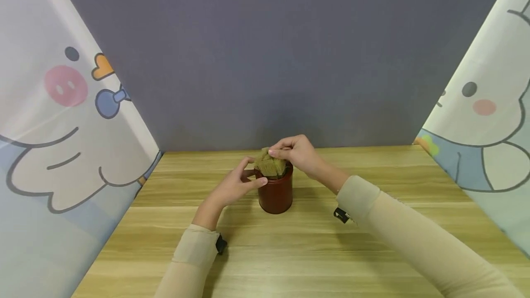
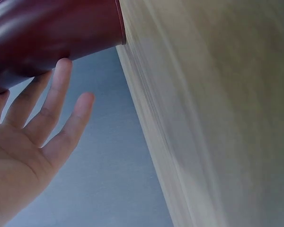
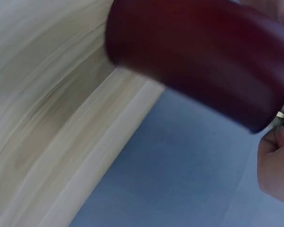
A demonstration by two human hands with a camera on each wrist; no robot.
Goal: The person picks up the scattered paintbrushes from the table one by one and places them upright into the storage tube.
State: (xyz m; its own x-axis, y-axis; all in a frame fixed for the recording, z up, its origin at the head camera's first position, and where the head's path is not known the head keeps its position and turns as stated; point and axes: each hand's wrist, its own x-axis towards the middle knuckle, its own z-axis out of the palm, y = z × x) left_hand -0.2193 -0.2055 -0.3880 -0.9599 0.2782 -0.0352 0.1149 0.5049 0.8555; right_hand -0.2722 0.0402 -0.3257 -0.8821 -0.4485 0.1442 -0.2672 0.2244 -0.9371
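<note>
A dark red cylindrical container [image 1: 275,197] stands upright on the wooden table, with tan, bristly bundles [image 1: 270,166] rising above its rim. Their exact kind is unclear. My left hand [image 1: 233,185] holds the container near its rim, the thumb on the near side and the fingers spread along the left and far side. In the left wrist view, fingertips [image 2: 62,66] meet its wall. Over the top, my right hand [image 1: 301,155] pinches one tan bundle between thumb and fingers. In the right wrist view the right hand [image 3: 277,163] is partly cut off beside the container's mouth.
The wooden tabletop [image 1: 265,261] runs back to a plain grey wall panel [image 1: 265,59]. White sheets with cartoon figures hang at the left [image 1: 37,105] and right [image 1: 488,118]. A small black device [image 1: 341,215] shows near the right sleeve.
</note>
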